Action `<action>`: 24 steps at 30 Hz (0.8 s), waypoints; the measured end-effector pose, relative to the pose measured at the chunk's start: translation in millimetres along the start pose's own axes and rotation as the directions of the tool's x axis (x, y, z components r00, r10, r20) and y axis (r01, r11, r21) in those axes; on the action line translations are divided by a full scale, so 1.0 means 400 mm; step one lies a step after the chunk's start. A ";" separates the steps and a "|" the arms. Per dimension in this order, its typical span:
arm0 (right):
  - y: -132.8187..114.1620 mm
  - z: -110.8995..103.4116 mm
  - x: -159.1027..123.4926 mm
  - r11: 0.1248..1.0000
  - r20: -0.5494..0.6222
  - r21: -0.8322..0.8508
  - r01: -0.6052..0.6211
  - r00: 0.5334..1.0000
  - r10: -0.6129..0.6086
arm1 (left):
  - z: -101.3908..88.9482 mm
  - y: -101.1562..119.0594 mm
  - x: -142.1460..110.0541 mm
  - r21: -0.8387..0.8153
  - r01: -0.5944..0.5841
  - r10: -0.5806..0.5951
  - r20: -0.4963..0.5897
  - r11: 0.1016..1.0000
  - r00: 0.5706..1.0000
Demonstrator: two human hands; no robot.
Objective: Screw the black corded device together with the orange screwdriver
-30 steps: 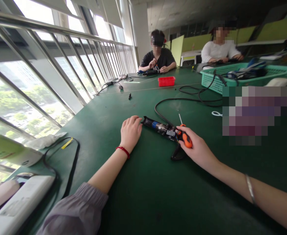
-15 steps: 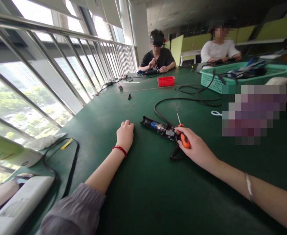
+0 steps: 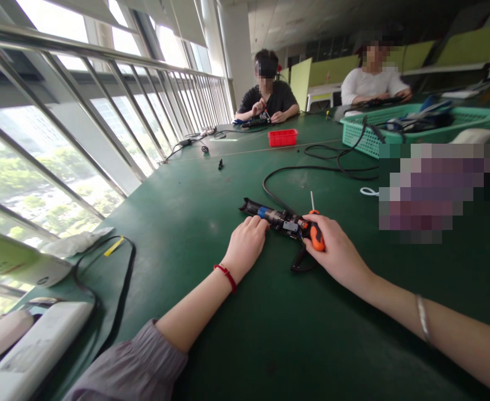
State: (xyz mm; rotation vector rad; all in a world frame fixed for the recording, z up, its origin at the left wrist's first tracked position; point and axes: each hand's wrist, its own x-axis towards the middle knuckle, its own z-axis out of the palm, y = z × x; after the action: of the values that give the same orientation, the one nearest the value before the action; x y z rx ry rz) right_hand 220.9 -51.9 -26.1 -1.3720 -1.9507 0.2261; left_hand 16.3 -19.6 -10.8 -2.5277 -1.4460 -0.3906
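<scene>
An opened black corded tool (image 3: 289,225), its blue and silver inner parts exposed, lies at a slant on the green table. My right hand (image 3: 332,245) is closed around an orange-and-black screwdriver (image 3: 318,236), whose thin shaft points away from me past the tool; the fingers are at the tool's near right end. Against the tool's left part, beside the blue band, my left hand (image 3: 247,242) rests with curled fingers. Its fingertips are hidden, so what they hold, if anything, does not show. A black strap-like piece (image 3: 301,260) sticks out below the tool.
A black cable (image 3: 278,172) runs from the tool toward a green basket (image 3: 359,136) of tools. Further back are a red tray (image 3: 282,137) and a small black part (image 3: 220,164). A bottle (image 3: 19,259) and white power strip (image 3: 39,345) lie left. Two people sit beyond.
My left hand has moved right and slightly toward me, from the bare table to the tool's side. The screwdriver has shifted slightly right in my right hand.
</scene>
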 end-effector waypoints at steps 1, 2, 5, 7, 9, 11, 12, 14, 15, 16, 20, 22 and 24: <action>-0.001 0.000 -0.001 1.000 -0.011 -0.010 -0.015 1.000 0.015 | 0.002 -0.003 -0.001 -0.038 -0.001 0.000 -0.010 0.999 1.000; -0.002 -0.001 -0.001 0.999 -0.020 -0.020 -0.032 0.999 0.032 | 0.003 -0.005 -0.001 -0.078 -0.007 0.005 -0.023 0.997 1.000; -0.002 -0.001 0.001 0.997 -0.038 -0.031 -0.069 0.997 0.068 | 0.004 -0.001 -0.003 -0.238 -0.032 0.008 -0.100 0.971 0.995; -0.003 -0.002 0.003 0.997 -0.043 -0.010 -0.075 0.996 0.075 | 0.003 0.004 -0.004 -0.378 -0.037 -0.035 -0.182 0.925 0.983; -0.003 -0.004 0.005 0.996 -0.037 0.030 -0.088 0.995 0.089 | 0.002 0.010 -0.002 -0.524 -0.037 -0.113 -0.252 0.851 0.961; -0.005 -0.005 0.005 0.993 -0.025 0.067 -0.101 0.994 0.103 | 0.003 0.014 0.001 -0.647 -0.045 -0.185 -0.282 0.761 0.941; -0.007 -0.006 0.005 0.992 -0.015 0.081 -0.101 0.995 0.102 | 0.003 0.015 0.003 -0.696 -0.047 -0.211 -0.280 0.717 0.936; -0.010 -0.004 0.003 0.991 0.012 0.110 -0.072 0.997 0.071 | 0.005 0.014 0.007 -0.765 -0.034 -0.251 -0.253 0.644 0.934; -0.011 -0.003 0.002 0.991 0.029 0.127 -0.045 0.999 0.042 | 0.006 0.013 0.009 -0.787 -0.017 -0.268 -0.231 0.617 0.935; -0.012 -0.002 0.002 0.989 0.045 0.145 -0.020 0.999 0.014 | 0.007 0.012 0.010 -0.804 0.001 -0.284 -0.209 0.595 0.936; -0.013 0.002 0.001 0.983 0.071 0.181 0.014 0.997 -0.027 | 0.010 0.008 0.011 -0.837 0.044 -0.304 -0.148 0.545 0.941; -0.012 0.002 0.002 0.982 0.074 0.187 0.002 0.997 -0.016 | 0.011 0.008 0.011 -0.849 0.050 -0.293 -0.126 0.526 0.948; -0.011 0.001 0.003 0.981 0.081 0.193 -0.004 0.997 -0.012 | 0.011 0.008 0.011 -0.858 0.050 -0.285 -0.114 0.510 0.952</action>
State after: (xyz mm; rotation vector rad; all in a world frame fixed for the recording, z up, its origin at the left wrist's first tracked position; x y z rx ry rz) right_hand 217.0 -52.6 -23.7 -1.2493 -1.9411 0.4642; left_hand 21.8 -16.4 -13.8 -2.7929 -1.6569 -1.7983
